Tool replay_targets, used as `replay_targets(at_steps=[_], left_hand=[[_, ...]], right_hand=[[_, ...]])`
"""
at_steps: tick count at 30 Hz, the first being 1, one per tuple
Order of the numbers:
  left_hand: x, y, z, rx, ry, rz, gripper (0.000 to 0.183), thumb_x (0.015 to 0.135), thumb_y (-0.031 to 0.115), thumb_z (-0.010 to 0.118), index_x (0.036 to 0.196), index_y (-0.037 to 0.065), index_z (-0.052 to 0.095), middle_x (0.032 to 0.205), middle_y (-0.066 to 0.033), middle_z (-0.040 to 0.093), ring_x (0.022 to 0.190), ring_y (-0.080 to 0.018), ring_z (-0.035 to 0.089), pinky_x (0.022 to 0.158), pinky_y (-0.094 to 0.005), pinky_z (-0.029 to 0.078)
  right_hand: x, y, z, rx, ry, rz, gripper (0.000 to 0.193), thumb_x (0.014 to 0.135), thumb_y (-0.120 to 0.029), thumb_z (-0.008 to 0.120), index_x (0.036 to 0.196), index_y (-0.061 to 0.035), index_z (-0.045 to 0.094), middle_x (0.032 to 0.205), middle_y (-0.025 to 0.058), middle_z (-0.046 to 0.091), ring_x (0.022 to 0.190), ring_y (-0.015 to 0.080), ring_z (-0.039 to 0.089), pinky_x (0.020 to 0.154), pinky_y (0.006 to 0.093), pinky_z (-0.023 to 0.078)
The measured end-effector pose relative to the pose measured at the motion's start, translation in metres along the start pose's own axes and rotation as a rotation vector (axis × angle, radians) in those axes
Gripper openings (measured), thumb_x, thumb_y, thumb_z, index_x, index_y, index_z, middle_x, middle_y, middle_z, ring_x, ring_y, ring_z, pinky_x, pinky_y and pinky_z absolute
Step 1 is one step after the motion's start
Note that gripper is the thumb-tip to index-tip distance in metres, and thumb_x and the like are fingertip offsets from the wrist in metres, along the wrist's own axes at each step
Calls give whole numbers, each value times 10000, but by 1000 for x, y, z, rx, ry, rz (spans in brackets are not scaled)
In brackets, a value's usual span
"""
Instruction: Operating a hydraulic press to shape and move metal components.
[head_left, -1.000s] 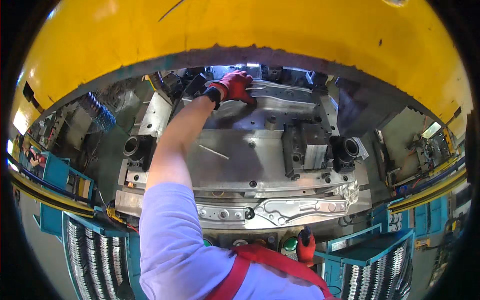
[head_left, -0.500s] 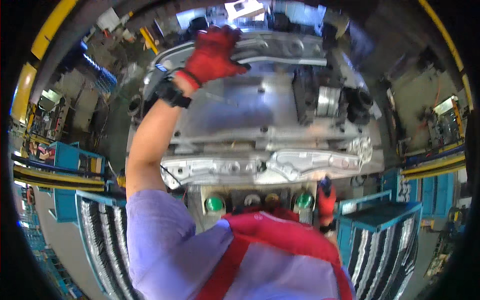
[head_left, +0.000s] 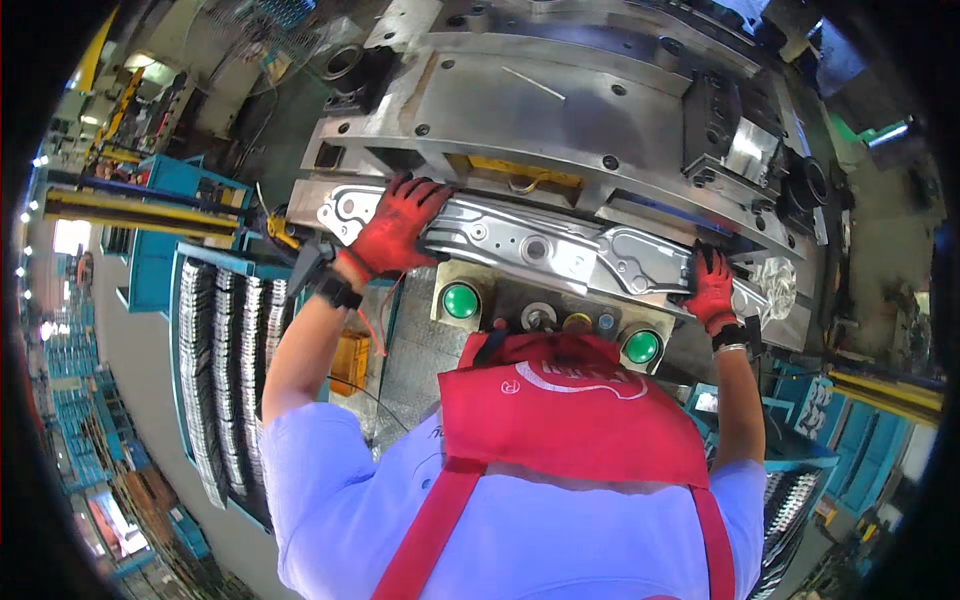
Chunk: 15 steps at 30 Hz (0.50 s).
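A long silvery stamped metal part (head_left: 500, 236), with holes and raised ribs, lies along the near ledge of the press die (head_left: 530, 100). It shows two sections end to end; whether they are one piece or two overlapping ones I cannot tell. My left hand (head_left: 400, 225), in a red glove with dark fingertips, grips the left section, fingers over its far edge and thumb at the near edge. On the right section, my right hand (head_left: 711, 287), gloved alike, has its fingers bent over the metal. Its thumb is mostly hidden.
Two green push buttons (head_left: 460, 300) (head_left: 641, 347) sit just in front of the ledge. Blue racks stand at both sides, the left one holding stacked metal parts (head_left: 230, 370). A thin light rod (head_left: 533, 83) lies on the die. Clear crumpled plastic (head_left: 776, 288) rests at the ledge's right end.
My left hand has come back from the far side of the die onto the near metal part. My right hand has risen from beside the right button onto the part's right section. The view has tilted.
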<state>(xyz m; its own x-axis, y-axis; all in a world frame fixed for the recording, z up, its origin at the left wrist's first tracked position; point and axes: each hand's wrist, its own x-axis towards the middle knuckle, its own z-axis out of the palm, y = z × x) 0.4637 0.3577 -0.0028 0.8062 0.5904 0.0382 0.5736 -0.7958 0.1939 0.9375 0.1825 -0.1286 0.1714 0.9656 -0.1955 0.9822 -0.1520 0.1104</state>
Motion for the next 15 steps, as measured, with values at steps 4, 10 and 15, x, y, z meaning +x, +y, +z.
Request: replay_targets(at_steps=[4, 10, 15], left_hand=[[-8, -27, 48, 31, -24, -112, 891, 446, 321, 737, 1210, 54, 365, 1185, -164, 400, 1133, -324, 346, 994, -462, 206], [8, -43, 85, 149, -216, -169, 878, 472, 322, 755, 1212, 67, 359, 1219, -163, 358, 1134, -333, 347, 985, -461, 222], [20, -47, 88, 135, -257, -148, 873, 467, 307, 758, 1201, 61, 357, 1192, -178, 376, 1119, -327, 363, 972, -455, 246]], right_hand=[[-1, -2, 4, 26, -26, -8, 1078, 416, -453, 756, 1276, -42, 252, 1288, 206, 257, 1190, 368, 240, 984, 467, 198], [-2, 4, 18, 135, -11, -99, 1099, 399, -440, 758, 1279, -31, 243, 1271, 219, 282, 1172, 370, 270, 979, 466, 205], [-6, 5, 21, 106, 18, -141, 1092, 388, -417, 766, 1275, -43, 250, 1257, 216, 299, 1158, 365, 285, 966, 463, 220]])
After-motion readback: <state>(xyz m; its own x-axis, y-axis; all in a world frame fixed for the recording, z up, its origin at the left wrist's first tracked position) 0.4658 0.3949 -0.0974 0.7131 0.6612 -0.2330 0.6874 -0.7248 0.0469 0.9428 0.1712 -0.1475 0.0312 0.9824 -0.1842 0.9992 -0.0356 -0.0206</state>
